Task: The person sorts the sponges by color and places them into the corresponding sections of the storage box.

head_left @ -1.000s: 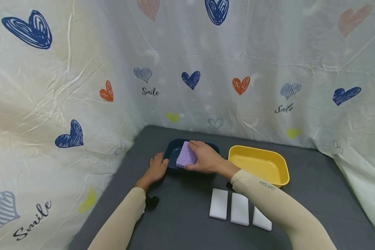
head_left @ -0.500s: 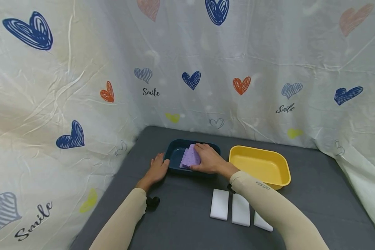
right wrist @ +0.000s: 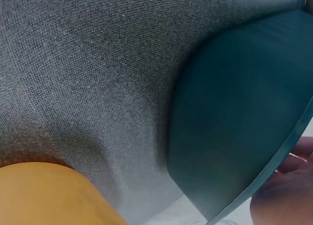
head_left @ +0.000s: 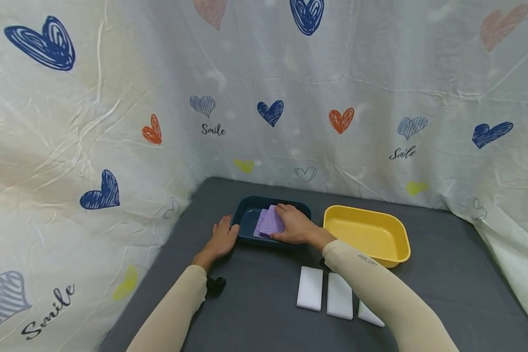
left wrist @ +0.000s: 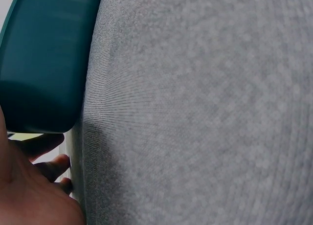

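Head view showed me the right hand [head_left: 296, 226] pinching a purple rectangular sponge [head_left: 273, 222], seemingly soft, best gripped by its edges.

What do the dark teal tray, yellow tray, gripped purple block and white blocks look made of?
Dark teal tray: likely molded plastic, satin; smooth, rounded walls.
Yellow tray: likely similar plastic; smooth, soft sheen inside.
Purple block: probably sponge, matte; speckled, pore-like surface.
White blocks: possibly foam, matte; no glare, texture too small to confirm.
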{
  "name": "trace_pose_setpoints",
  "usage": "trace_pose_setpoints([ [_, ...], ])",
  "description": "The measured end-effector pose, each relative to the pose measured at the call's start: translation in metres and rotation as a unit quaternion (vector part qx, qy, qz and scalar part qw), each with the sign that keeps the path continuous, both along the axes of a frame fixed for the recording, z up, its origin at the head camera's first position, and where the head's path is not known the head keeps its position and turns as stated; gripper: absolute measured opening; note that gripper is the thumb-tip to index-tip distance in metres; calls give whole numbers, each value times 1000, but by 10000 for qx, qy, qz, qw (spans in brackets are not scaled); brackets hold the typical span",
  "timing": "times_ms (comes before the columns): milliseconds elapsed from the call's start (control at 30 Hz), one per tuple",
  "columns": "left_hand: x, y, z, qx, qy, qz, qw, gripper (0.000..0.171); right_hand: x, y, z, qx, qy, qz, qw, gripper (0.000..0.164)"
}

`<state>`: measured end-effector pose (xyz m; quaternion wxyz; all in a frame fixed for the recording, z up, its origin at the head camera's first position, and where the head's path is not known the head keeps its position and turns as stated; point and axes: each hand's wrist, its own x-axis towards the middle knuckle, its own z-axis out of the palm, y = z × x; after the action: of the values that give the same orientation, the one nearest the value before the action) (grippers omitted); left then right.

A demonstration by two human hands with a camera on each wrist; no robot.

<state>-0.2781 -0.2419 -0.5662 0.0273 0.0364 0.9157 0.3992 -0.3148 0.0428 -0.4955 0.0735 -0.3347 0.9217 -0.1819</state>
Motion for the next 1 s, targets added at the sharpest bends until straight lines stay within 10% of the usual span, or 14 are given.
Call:
trace_pose_setpoints([
  [1000,-2,0,-2,-49,59,4,10000,81,4,67,15,-927,549,-572,9925,65],
])
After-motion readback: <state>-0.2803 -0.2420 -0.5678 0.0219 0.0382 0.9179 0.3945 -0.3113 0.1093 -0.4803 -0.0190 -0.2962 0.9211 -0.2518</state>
